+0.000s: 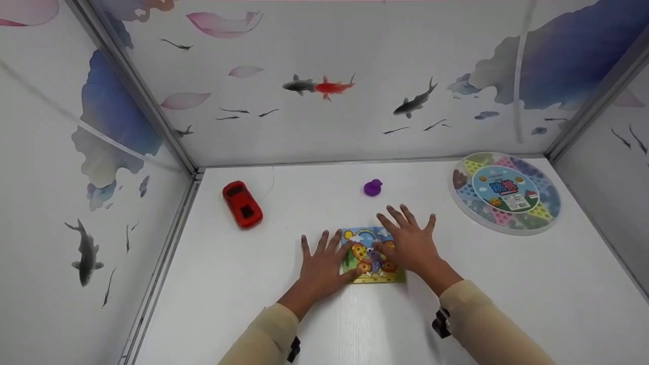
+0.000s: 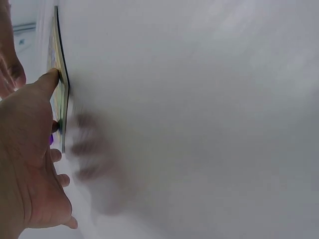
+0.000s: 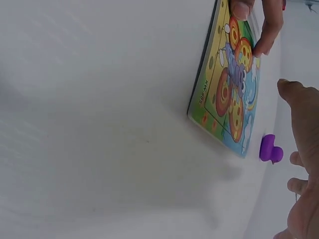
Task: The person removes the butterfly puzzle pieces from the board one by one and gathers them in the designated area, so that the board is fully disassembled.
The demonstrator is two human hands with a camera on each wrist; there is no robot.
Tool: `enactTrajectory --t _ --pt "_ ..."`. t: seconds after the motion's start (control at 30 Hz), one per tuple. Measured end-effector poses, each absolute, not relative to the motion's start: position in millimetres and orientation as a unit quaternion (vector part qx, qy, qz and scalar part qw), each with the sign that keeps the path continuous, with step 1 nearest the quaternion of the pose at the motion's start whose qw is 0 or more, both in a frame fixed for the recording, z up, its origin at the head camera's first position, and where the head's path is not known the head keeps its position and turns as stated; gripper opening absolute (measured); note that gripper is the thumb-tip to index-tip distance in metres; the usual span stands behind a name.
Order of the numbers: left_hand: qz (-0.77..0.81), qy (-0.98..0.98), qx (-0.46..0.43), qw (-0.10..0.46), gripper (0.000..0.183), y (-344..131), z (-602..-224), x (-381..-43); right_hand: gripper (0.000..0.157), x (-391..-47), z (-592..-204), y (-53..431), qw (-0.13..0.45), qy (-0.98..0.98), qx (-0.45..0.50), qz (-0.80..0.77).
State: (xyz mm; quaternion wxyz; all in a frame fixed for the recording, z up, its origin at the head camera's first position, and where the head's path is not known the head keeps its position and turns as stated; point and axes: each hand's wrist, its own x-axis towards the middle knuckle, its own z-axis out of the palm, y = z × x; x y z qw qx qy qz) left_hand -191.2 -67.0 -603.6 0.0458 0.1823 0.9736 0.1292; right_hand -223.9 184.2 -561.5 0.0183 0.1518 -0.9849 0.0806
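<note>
A small flat board (image 1: 372, 274) with a bright cartoon butterfly picture lies on the white table; in the right wrist view the board (image 3: 219, 94) shows thin lines across its picture. My left hand (image 1: 322, 271) is spread over its left side. From the left wrist, the thumb of the left hand (image 2: 30, 129) touches the board's edge (image 2: 62, 94), and the index fingertip is beside it. My right hand (image 1: 411, 246) stretches above the board's right side with fingers apart. In the right wrist view the right hand (image 3: 309, 149) appears raised off the board, holding nothing.
Beyond the hands sits a purple toy duck (image 1: 372, 187). A red toy car (image 1: 242, 204) stands at the back left, and a round board-game case (image 1: 459, 205) lies at the back right. Printed walls (image 1: 324, 132) enclose the table's back and sides.
</note>
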Motion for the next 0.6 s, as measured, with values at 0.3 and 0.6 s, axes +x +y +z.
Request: enactTrajectory --t 0.3,0.6 --pt "0.139 0.971 0.183 0.063 0.08 -69 -599 -186 0.07 -214 -579 154 -0.005 -0.981 0.175 0.077" --pt "0.109 0.973 0.187 0.077 0.083 -65 -597 -190 0.058 -214 -587 135 -0.025 -0.978 0.184 0.094"
